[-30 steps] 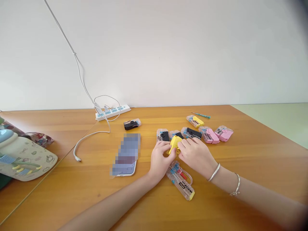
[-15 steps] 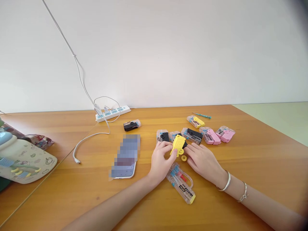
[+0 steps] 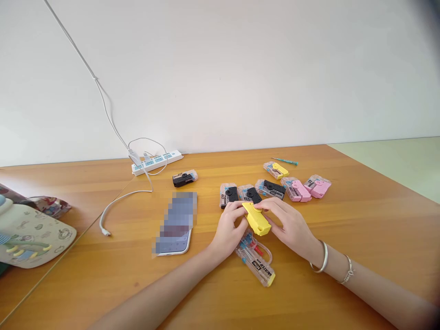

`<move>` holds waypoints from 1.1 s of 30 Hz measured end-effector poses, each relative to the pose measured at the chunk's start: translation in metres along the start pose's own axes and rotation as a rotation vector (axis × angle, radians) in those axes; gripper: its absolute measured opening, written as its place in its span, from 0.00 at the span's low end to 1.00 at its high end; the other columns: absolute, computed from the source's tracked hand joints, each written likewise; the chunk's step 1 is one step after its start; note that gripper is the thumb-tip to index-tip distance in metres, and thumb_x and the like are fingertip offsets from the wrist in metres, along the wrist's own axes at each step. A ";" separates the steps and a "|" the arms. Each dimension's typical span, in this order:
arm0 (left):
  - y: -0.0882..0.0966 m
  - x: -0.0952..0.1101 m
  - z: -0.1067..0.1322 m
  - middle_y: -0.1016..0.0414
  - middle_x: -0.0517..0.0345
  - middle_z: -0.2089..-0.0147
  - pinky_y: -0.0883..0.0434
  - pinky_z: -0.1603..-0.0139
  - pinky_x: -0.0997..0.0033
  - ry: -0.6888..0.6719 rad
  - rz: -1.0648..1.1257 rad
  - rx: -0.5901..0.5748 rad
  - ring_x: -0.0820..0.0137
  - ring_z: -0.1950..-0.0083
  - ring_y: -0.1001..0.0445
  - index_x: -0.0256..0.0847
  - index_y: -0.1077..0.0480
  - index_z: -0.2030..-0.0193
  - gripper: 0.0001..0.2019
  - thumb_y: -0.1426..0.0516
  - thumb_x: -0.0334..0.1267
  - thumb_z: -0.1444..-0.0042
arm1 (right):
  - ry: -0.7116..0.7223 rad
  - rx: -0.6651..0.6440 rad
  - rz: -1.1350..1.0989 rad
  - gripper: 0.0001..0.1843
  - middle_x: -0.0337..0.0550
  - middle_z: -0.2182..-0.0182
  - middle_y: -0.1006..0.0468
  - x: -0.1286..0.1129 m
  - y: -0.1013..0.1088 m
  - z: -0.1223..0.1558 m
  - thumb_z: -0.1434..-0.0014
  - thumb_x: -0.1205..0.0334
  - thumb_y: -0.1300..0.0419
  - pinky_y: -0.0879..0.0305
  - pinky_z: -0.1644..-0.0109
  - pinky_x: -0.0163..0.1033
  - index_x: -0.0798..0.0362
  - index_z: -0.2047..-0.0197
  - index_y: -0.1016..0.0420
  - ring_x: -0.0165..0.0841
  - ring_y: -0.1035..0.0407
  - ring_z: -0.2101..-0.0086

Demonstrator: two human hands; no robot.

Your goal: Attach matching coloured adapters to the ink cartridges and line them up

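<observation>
yellow toy gun [image 3: 257,221] turned between hands [image 3: 228,231] [image 3: 290,227]

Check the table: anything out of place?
One clear plastic pack lies alone, closer to the person than the other packs, which sit in a loose row. No spill visible.

The left hand [image 3: 228,231] and right hand [image 3: 292,227] are bare, as are the left forearm [image 3: 161,288] and right forearm [image 3: 385,291]. A plain, smooth silver bangle [image 3: 325,261] circles the right wrist [image 3: 311,252], and a thinner, chain-like silver bracelet [image 3: 348,271] sits further up that forearm.
</observation>
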State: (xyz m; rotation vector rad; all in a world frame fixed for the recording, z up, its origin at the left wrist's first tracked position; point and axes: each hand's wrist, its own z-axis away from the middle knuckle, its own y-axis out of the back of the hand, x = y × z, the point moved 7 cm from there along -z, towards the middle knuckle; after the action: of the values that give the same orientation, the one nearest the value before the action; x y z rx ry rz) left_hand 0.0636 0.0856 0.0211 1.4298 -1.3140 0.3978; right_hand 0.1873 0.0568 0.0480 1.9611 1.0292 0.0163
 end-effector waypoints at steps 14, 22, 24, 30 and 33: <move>-0.001 0.008 0.004 0.28 0.53 0.55 0.36 0.48 0.61 -0.062 -0.140 0.012 0.63 0.53 0.32 0.42 0.27 0.62 0.12 0.52 0.36 0.41 | 0.132 0.081 0.361 0.04 0.41 0.71 0.24 -0.026 0.004 0.000 0.44 0.67 0.46 0.41 0.59 0.40 0.53 0.65 0.31 0.33 0.33 0.68; -0.002 0.012 0.007 0.29 0.51 0.58 0.36 0.50 0.61 -0.105 -0.190 0.023 0.63 0.54 0.32 0.39 0.29 0.65 0.11 0.52 0.35 0.42 | 0.142 0.010 0.623 0.06 0.42 0.74 0.26 -0.035 -0.004 0.001 0.46 0.68 0.48 0.45 0.51 0.45 0.55 0.67 0.31 0.35 0.36 0.70; -0.003 0.011 0.006 0.29 0.52 0.59 0.35 0.51 0.62 -0.096 -0.193 0.022 0.63 0.55 0.32 0.40 0.29 0.66 0.10 0.51 0.35 0.43 | 0.164 0.003 0.672 0.06 0.40 0.77 0.28 -0.037 -0.007 0.002 0.46 0.68 0.49 0.47 0.50 0.46 0.54 0.70 0.32 0.34 0.37 0.72; -0.003 0.007 0.005 0.29 0.53 0.63 0.34 0.56 0.65 -0.066 -0.172 0.014 0.65 0.60 0.33 0.40 0.30 0.71 0.13 0.53 0.36 0.42 | 0.247 -0.013 0.767 0.08 0.39 0.82 0.35 -0.040 -0.018 0.001 0.46 0.69 0.50 0.51 0.66 0.40 0.52 0.76 0.36 0.33 0.43 0.76; -0.002 0.006 0.005 0.29 0.53 0.64 0.33 0.57 0.65 -0.050 -0.169 0.011 0.65 0.61 0.32 0.40 0.31 0.73 0.14 0.53 0.36 0.42 | 0.274 -0.036 0.780 0.08 0.40 0.81 0.33 -0.037 -0.021 -0.002 0.45 0.70 0.50 0.53 0.68 0.40 0.53 0.75 0.35 0.33 0.43 0.77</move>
State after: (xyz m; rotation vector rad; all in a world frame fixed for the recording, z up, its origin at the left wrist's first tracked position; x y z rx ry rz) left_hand 0.0657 0.0784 0.0230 1.5562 -1.2207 0.2587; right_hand 0.1483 0.0390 0.0476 2.2479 0.3599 0.7408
